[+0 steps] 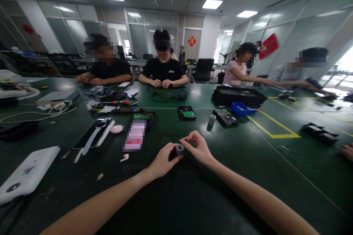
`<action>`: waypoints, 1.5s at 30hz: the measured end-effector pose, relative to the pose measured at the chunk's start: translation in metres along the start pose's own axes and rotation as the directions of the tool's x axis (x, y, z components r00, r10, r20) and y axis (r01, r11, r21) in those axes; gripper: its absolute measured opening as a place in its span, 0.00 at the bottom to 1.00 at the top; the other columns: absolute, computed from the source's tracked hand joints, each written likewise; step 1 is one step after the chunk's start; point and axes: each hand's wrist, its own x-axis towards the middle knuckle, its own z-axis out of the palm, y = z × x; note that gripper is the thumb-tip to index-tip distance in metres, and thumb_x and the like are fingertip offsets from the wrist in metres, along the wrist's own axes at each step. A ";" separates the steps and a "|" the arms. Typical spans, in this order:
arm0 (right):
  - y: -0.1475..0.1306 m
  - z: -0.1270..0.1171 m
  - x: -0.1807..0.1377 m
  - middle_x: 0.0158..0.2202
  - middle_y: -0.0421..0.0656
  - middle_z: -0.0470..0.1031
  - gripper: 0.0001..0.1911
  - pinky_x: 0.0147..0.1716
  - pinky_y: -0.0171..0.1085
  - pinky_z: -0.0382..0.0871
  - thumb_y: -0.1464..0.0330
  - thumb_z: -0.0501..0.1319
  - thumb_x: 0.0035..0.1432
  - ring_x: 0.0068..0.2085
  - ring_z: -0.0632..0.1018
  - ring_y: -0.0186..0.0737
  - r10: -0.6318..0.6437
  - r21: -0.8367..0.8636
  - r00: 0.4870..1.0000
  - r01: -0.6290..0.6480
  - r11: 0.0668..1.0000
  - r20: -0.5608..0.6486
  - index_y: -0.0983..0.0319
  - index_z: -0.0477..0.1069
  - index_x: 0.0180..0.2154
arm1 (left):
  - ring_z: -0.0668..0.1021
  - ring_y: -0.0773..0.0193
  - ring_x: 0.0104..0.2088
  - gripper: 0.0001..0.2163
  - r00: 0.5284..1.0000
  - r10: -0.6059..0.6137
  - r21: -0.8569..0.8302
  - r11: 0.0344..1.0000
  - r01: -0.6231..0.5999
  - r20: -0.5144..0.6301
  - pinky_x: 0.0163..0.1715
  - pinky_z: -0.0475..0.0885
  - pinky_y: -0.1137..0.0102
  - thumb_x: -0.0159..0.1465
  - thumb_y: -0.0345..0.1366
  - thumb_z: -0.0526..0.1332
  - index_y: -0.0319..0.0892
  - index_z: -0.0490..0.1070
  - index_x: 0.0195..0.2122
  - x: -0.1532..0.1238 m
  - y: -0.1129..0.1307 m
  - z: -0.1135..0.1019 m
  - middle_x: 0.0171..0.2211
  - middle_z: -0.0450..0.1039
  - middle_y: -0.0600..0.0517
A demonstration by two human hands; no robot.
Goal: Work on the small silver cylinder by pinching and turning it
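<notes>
A small dark grey cylinder [179, 149] stands upright at the middle of the green table, its top showing a dark, uneven pattern. Around its left side curl the fingers and thumb of my left hand [164, 159], gripping it. Just to the right is my right hand [199, 149], with thumb and index finger pinched together close to the cylinder's top. Whatever lies between those fingertips, if anything, is too small to make out. Farther off, a similar silvery cylinder [211, 120] stands beside a hard drive [226, 117]. Another hard drive [186, 112] lies straight ahead.
Left of my hands are a pink-screened phone [135, 136], an earbud [124, 158], a pink case [116, 129] and a white device [30, 172]. A blue bin [242, 109] and black tray [238, 96] sit ahead right. Several people sit across the table.
</notes>
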 end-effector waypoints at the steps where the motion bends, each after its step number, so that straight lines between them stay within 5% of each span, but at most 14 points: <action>1: -0.001 0.001 -0.001 0.34 0.42 0.77 0.15 0.43 0.43 0.73 0.62 0.66 0.52 0.39 0.79 0.42 -0.010 -0.011 0.999 0.011 1.000 0.038 0.59 0.61 0.32 | 0.74 0.60 0.40 0.13 1.000 0.002 -0.007 1.000 -0.002 -0.003 0.41 0.69 0.66 0.60 0.33 0.62 0.43 0.69 0.47 0.000 0.000 0.000 0.40 0.71 0.50; 8: -0.003 -0.002 0.003 0.33 0.44 0.80 0.15 0.41 0.43 0.74 0.64 0.65 0.53 0.39 0.81 0.44 -0.017 0.009 1.000 0.017 1.000 0.023 0.59 0.58 0.27 | 0.74 0.60 0.39 0.12 1.000 -0.002 0.008 1.000 0.002 0.000 0.41 0.69 0.67 0.60 0.34 0.63 0.43 0.69 0.45 0.000 0.000 0.000 0.39 0.70 0.51; 11: 0.002 -0.034 0.013 0.34 0.46 0.80 0.18 0.42 0.44 0.73 0.62 0.66 0.52 0.42 0.81 0.47 -0.008 -0.019 1.000 0.008 1.000 -0.015 0.59 0.56 0.26 | 0.73 0.61 0.40 0.13 1.000 -0.012 0.008 1.000 0.011 0.005 0.41 0.69 0.67 0.60 0.34 0.63 0.43 0.69 0.47 0.000 0.001 -0.001 0.40 0.70 0.51; 16: 0.033 -0.101 0.018 0.33 0.48 0.80 0.23 0.42 0.44 0.74 0.58 0.67 0.49 0.45 0.79 0.50 0.158 -0.114 0.978 -0.143 0.983 0.136 0.60 0.54 0.21 | 0.74 0.60 0.41 0.14 0.999 -0.028 0.000 1.000 0.028 0.025 0.42 0.69 0.66 0.61 0.36 0.62 0.43 0.68 0.48 0.001 0.001 -0.003 0.41 0.70 0.50; 21: 0.052 -0.120 0.011 0.37 0.51 0.80 0.22 0.43 0.45 0.73 0.58 0.68 0.47 0.45 0.79 0.50 0.254 -0.202 0.925 -0.201 0.958 0.283 0.61 0.56 0.21 | 0.74 0.60 0.41 0.15 0.999 -0.043 0.005 0.999 0.043 0.031 0.43 0.69 0.66 0.61 0.37 0.62 0.43 0.68 0.49 0.000 0.002 -0.003 0.42 0.70 0.50; 28: 0.048 -0.113 0.010 0.32 0.48 0.79 0.23 0.41 0.44 0.74 0.59 0.69 0.45 0.44 0.80 0.50 0.241 -0.219 0.939 -0.188 0.957 0.245 0.61 0.55 0.19 | 0.74 0.59 0.42 0.15 0.999 -0.040 -0.009 0.999 0.040 0.034 0.44 0.69 0.65 0.61 0.37 0.62 0.44 0.68 0.49 0.000 0.005 -0.004 0.43 0.71 0.50; 33: 0.024 -0.067 0.010 0.32 0.47 0.80 0.22 0.41 0.43 0.74 0.62 0.67 0.50 0.45 0.79 0.48 0.107 -0.014 0.992 -0.107 0.994 0.066 0.59 0.54 0.21 | 0.74 0.60 0.41 0.14 0.999 -0.034 -0.006 0.999 0.034 0.031 0.43 0.70 0.66 0.61 0.36 0.62 0.44 0.68 0.48 0.000 0.004 -0.004 0.42 0.71 0.50; 39: -0.007 -0.006 0.003 0.35 0.48 0.80 0.19 0.41 0.45 0.74 0.63 0.66 0.52 0.43 0.80 0.48 0.056 0.095 0.988 -0.070 0.993 0.147 0.60 0.56 0.21 | 0.74 0.60 0.40 0.12 1.000 -0.007 -0.006 1.000 0.007 0.002 0.42 0.69 0.66 0.60 0.34 0.63 0.43 0.69 0.45 0.000 0.001 -0.001 0.40 0.71 0.50; 45: 0.002 0.001 0.001 0.33 0.47 0.79 0.20 0.40 0.43 0.75 0.61 0.65 0.52 0.42 0.80 0.47 0.061 0.061 0.986 -0.072 0.996 0.158 0.60 0.56 0.20 | 0.73 0.60 0.39 0.11 1.000 -0.006 0.011 1.000 0.006 0.014 0.40 0.69 0.67 0.61 0.34 0.62 0.42 0.69 0.45 0.000 -0.001 -0.001 0.39 0.70 0.51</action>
